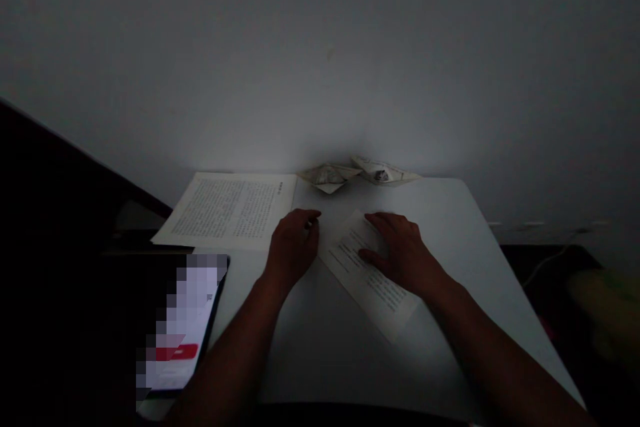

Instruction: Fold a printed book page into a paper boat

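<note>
A printed paper sheet (373,280) lies slantwise on the white table, its lower corner pointing towards me. My right hand (400,247) rests over the upper right of this sheet, thumb and fingers apart, with the thumb on the print. Just left of the paper is my left hand (295,240), loosely curled, a gap showing between thumb and forefinger and nothing visible in it. Behind the hands, close to the wall, sit two folded paper boats: one on the left (327,177) and another on the right (385,172).
A stack of printed pages (235,210) lies at the table's back left. Near the left edge is a phone or tablet (200,320) with a lit, partly blurred screen. The wall (320,80) rises behind the table (450,213). The room is dim.
</note>
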Action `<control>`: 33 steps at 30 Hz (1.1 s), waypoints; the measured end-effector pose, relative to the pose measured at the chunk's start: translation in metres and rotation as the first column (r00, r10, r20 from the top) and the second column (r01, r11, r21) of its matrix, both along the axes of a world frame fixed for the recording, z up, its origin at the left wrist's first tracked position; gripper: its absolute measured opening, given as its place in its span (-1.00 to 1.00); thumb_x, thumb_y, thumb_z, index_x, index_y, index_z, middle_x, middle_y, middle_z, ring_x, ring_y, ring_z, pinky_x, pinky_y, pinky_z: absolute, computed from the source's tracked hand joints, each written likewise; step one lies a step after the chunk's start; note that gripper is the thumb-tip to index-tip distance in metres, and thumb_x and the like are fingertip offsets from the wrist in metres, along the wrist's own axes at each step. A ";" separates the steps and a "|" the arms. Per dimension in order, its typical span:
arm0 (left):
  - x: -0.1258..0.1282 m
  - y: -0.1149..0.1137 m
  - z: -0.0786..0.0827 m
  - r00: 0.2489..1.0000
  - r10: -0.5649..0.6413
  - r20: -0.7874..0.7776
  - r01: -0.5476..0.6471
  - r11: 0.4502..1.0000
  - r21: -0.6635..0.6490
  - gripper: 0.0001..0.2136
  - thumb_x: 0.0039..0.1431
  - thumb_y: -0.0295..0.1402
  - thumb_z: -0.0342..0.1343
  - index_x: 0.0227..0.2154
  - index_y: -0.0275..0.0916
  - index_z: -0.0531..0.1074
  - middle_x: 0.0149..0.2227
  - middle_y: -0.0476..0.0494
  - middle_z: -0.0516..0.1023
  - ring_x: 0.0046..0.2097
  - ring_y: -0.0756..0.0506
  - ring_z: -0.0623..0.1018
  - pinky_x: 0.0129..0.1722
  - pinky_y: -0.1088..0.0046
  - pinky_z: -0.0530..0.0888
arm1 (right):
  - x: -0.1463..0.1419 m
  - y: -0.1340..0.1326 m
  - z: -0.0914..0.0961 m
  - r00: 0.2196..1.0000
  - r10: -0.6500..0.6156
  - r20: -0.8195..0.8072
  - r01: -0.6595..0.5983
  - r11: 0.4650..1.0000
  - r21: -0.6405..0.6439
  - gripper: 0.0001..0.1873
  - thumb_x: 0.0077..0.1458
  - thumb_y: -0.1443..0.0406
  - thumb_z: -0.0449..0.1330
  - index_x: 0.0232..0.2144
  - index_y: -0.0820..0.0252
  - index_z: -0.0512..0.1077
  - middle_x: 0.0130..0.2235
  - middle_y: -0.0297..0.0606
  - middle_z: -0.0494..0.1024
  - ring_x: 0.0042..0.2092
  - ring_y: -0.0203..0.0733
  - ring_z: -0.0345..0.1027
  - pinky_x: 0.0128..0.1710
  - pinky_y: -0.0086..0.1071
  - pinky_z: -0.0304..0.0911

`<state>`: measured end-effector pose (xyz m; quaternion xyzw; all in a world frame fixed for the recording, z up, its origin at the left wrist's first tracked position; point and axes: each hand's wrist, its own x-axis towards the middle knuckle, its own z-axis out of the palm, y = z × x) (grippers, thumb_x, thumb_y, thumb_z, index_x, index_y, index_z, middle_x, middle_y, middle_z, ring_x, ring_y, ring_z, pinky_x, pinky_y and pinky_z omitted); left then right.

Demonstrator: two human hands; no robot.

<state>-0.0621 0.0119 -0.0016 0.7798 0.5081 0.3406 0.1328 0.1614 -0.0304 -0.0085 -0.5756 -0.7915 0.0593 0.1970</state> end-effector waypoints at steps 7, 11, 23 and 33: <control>0.045 -0.044 0.004 0.901 -0.271 -0.340 0.303 0.952 0.045 -0.91 0.16 -0.43 -0.01 -0.37 -0.25 0.40 -0.36 -0.13 0.43 -0.28 -0.11 0.40 -0.26 0.32 0.39 | 0.003 0.001 -0.005 1.000 0.011 0.016 -0.011 1.000 0.024 -0.40 0.06 0.12 0.13 0.13 0.14 0.17 0.08 -0.06 0.34 0.09 0.07 0.16 0.03 -0.05 0.09; 0.057 -0.056 -0.002 0.859 -0.232 -0.456 0.279 0.960 0.038 -0.90 0.17 -0.43 -0.02 -0.37 -0.26 0.39 -0.34 -0.14 0.42 -0.26 -0.14 0.39 -0.30 0.30 0.36 | 0.003 0.001 -0.007 1.000 0.017 0.019 -0.018 0.999 0.041 -0.40 0.05 0.14 0.14 0.13 0.15 0.17 0.08 -0.07 0.33 0.09 0.06 0.16 0.03 -0.06 0.09; 0.060 -0.061 -0.005 0.858 -0.177 -0.482 0.214 0.977 0.023 -0.87 0.19 -0.38 -0.04 -0.36 -0.25 0.40 -0.31 -0.15 0.42 -0.25 -0.16 0.37 -0.29 0.26 0.33 | 0.003 0.001 -0.006 0.999 0.011 0.039 -0.012 0.999 0.043 -0.42 0.05 0.14 0.14 0.12 0.15 0.18 0.07 -0.07 0.34 0.08 0.05 0.17 0.02 -0.07 0.11; 0.060 -0.060 -0.001 0.844 -0.209 -0.493 0.200 0.977 -0.072 -0.69 0.19 -0.37 -0.06 -0.01 -0.24 0.31 -0.20 -0.17 0.40 -0.16 -0.19 0.35 -0.22 0.20 0.32 | 0.013 0.007 -0.006 0.995 -0.100 0.027 0.099 0.995 0.021 -0.41 0.03 0.12 0.17 0.10 0.17 0.21 0.05 -0.05 0.38 0.06 0.09 0.21 0.00 -0.03 0.15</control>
